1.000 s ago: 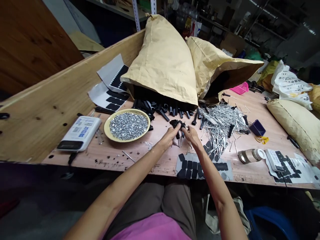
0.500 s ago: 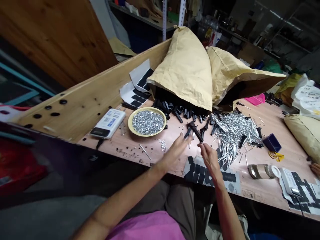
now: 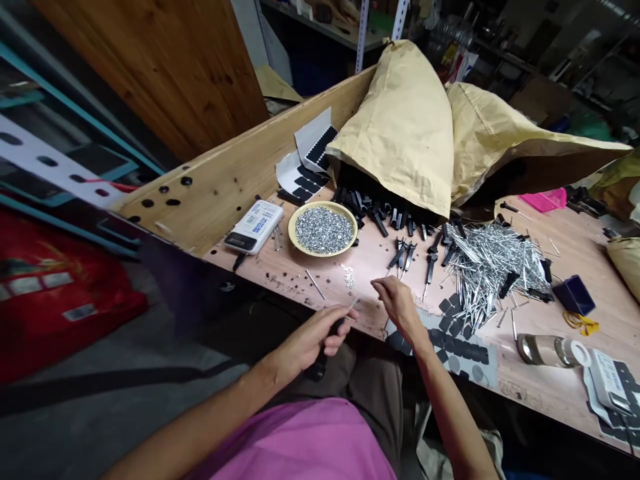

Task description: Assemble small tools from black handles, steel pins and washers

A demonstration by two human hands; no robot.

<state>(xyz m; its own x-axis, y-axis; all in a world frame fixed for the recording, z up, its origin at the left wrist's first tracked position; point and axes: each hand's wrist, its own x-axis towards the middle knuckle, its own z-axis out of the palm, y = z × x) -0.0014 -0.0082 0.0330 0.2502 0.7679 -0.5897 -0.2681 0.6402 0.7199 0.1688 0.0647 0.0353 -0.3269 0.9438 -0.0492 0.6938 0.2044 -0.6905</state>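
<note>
My left hand (image 3: 317, 337) is closed around a black plastic part (image 3: 336, 327) with a thin metal pin (image 3: 354, 303) sticking out past the fingertips. Just above the table, my right hand (image 3: 397, 303) has thumb and forefinger pinched together; whatever is in the pinch is too small to tell. Small washers (image 3: 349, 276) lie loose between my hands and a yellow bowl (image 3: 296, 248) heaped with more of them. Beyond my right hand are several black parts with metal pins (image 3: 403, 255).
Paper sacks (image 3: 400, 127) stand at the back, one spilling black parts. A pile of metal pins (image 3: 493, 267) lies to the right, near a glass jar (image 3: 543, 350) on its side. A white power bank (image 3: 255, 227) sits left of the bowl. Black stickers (image 3: 460, 347) line the front edge.
My left hand has drawn back toward my lap with a black part in it. My right hand has let go of the black part it held and is now pinched. The view has shifted left.
</note>
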